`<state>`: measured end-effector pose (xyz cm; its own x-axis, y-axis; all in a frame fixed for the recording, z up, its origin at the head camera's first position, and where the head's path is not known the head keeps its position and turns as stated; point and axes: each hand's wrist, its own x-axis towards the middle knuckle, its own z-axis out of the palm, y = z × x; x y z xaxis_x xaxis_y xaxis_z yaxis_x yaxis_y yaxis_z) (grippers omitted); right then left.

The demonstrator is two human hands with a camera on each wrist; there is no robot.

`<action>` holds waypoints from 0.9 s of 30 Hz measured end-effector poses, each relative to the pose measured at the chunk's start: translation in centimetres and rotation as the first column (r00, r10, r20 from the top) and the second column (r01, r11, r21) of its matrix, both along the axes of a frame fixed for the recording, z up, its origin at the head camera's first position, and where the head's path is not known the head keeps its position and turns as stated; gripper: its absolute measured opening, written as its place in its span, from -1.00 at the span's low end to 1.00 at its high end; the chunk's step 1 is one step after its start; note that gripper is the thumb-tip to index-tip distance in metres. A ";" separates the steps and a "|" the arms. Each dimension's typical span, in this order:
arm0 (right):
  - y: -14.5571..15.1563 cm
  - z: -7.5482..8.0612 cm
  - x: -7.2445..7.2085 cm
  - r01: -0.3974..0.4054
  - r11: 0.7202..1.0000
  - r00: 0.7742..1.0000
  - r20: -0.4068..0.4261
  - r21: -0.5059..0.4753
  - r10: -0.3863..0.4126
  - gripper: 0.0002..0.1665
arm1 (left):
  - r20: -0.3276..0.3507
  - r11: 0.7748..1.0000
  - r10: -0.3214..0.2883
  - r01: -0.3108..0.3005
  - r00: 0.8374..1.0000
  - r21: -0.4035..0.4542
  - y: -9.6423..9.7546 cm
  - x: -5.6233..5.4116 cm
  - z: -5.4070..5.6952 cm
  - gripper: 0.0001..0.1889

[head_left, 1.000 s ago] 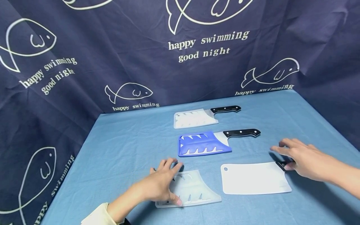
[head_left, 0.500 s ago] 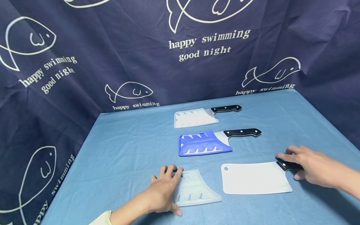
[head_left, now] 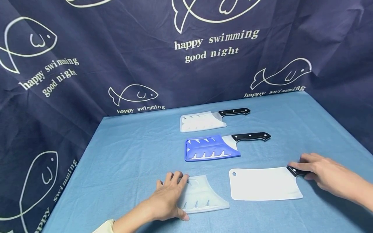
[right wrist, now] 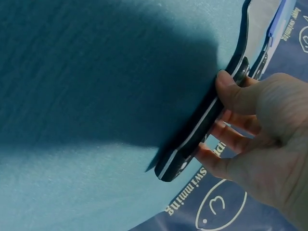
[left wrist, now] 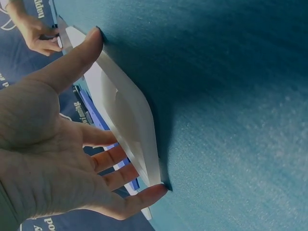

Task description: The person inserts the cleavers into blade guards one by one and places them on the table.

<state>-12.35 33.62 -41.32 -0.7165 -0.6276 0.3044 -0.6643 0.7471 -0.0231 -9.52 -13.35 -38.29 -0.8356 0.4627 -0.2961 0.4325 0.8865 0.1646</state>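
Observation:
A translucent whitish blade cover [head_left: 201,195] lies flat at the near middle of the table. Its left end is spanned by my left hand [head_left: 167,199], thumb at the near edge and fingers at the far edge, holding it; the left wrist view shows the thumb and little finger at opposite edges of the cover [left wrist: 127,113]. To its right lies a bare white-bladed cleaver [head_left: 263,184]. My right hand [head_left: 330,174] grips its black handle [right wrist: 195,130], thumb on one side and fingers on the other. The hand hides most of the handle in the head view.
Farther back lies a cleaver in a blue cover [head_left: 212,149], black handle pointing right. Behind it is another cleaver in a translucent cover [head_left: 201,122]. A blue cloth [head_left: 131,145] covers the table; a dark fish-print curtain [head_left: 134,55] hangs behind and at the sides.
My right hand has come down and right onto the cleaver's handle, its fingers closing round it. My left hand has shifted slightly nearer on the cover. Cover and cleaver stay in place.

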 end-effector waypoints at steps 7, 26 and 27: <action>-0.1 -0.2 0.1 -0.026 0.999 0.999 -0.036 -0.039 0.024 -0.06 | -0.008 1.000 -0.006 0.007 1.000 0.008 0.0 -0.1 0.1 0.17; -2.5 3.3 0.8 0.236 0.967 0.965 -0.091 -0.097 -0.244 -0.13 | -0.309 0.972 0.090 -0.016 0.947 0.234 0.1 -1.3 1.2 0.13; -2.7 3.5 0.9 0.245 0.963 0.961 -0.102 -0.111 -0.256 -0.12 | -0.342 0.971 0.097 -0.013 0.935 0.240 0.1 -1.4 1.3 0.13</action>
